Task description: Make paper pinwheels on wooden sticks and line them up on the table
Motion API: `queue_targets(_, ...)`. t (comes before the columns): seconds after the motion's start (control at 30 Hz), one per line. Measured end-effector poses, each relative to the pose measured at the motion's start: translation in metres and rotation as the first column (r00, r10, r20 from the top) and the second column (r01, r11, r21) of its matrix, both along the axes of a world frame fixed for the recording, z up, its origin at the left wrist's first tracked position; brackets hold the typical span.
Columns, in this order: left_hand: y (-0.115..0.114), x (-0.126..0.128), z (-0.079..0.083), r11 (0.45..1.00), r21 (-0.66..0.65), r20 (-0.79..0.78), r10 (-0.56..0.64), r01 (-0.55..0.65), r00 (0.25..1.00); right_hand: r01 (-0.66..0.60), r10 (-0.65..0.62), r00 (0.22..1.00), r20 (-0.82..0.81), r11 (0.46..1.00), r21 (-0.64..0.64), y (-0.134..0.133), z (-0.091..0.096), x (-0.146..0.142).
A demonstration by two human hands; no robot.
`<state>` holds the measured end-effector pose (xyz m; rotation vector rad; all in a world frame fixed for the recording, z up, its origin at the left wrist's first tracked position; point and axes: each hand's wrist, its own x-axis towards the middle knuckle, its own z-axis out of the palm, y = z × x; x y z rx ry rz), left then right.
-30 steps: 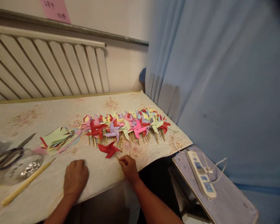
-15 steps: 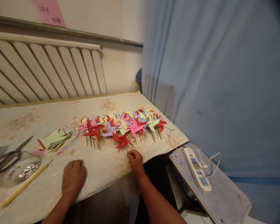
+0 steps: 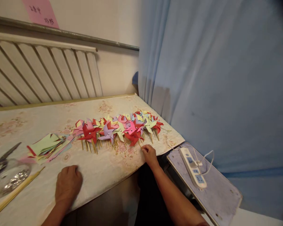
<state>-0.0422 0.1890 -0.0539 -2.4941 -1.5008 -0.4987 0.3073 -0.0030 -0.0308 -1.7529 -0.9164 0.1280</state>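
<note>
My right hand [image 3: 150, 154] pinches the thin stick of a red paper pinwheel [image 3: 134, 137] near the table's front edge. The pinwheel's head overlaps the front of a cluster of finished paper pinwheels, among them a purple pinwheel [image 3: 108, 132], a pale green pinwheel [image 3: 120, 131] and another red pinwheel [image 3: 89, 133]. Their sticks point toward me. My left hand [image 3: 69, 182] rests on the floral tablecloth [image 3: 96, 175], its fingers curled into a loose fist, with nothing visible in it.
Left of the cluster lies a pile of coloured paper pieces [image 3: 46, 146]. Further left are scissors [image 3: 4, 157], a bag of shiny metal fasteners [image 3: 16, 181] and a bundle of sticks [image 3: 16, 193]. A power strip [image 3: 193, 168] sits on a stool [image 3: 217, 191] at right, beside a blue curtain [image 3: 214, 78].
My right hand has carried the red pinwheel rightward, against the front of the cluster. The view has shifted slightly right. My left hand stays on the table.
</note>
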Motion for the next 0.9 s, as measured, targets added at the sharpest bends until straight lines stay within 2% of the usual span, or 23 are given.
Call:
queue_targets(0.23,-0.002,0.002,0.007,0.999,-0.042,-0.029,0.007,-0.008,1.0,0.131,-0.13,0.991,0.008,0.991,-0.005,-0.003,-0.009,0.017)
queue_targets(0.63,0.002,0.0,0.002,0.999,-0.025,-0.033,-0.021,0.02,0.999,0.167,-0.165,0.985,0.048,0.985,-0.03,-0.003,-0.011,0.026)
queue_targets(0.9,0.003,0.0,0.0,1.0,-0.001,-0.023,-0.02,0.02,1.0,0.227,-0.22,0.967,0.129,0.973,-0.041,-0.018,-0.018,0.049)
